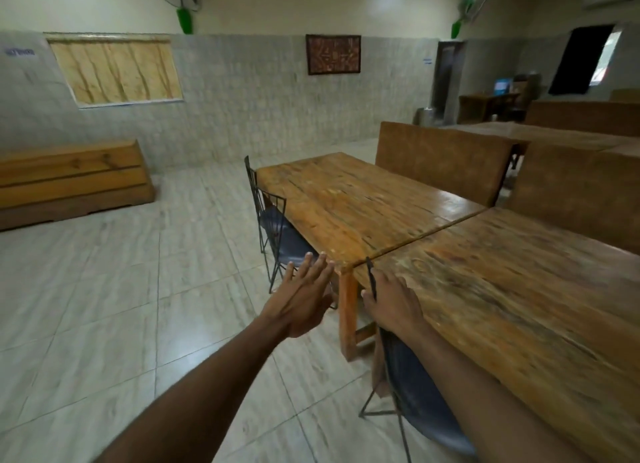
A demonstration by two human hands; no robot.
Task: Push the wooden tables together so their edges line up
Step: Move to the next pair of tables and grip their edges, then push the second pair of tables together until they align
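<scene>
Wooden crate (69, 182): sits at the left edge of the frame against the tiled wall, well apart from the work and no part of it.

Floor (138, 289): pale tiles fill the lower left, bare where the person stands beside the tables.

Far chair (273, 217): a wire-frame chair with a dark seat, tucked at the left side of the far table, probably to keep the walkway free.

Left hand (304, 296): centre of the frame, fingers spread wide and flat, holding nothing; the fingertips reach toward the near corner of the far table, seemingly to press that corner sideways.

Far table (346, 199): just right of centre, its near short edge meets the near table along a thin dark seam, but its left corner juts out to the left past the other's edge.

Right hand (391, 300): lies palm down on the near table's corner, fingers flat over the top of a chair back's thin wire, gripping nothing that I can make out; likely bracing this table.

Near chair (415, 390): blue-seated, pushed under the near table below the right arm.

Near table (519, 289): fills the lower right; the tables touch, so only sideways lining-up seems left.
</scene>
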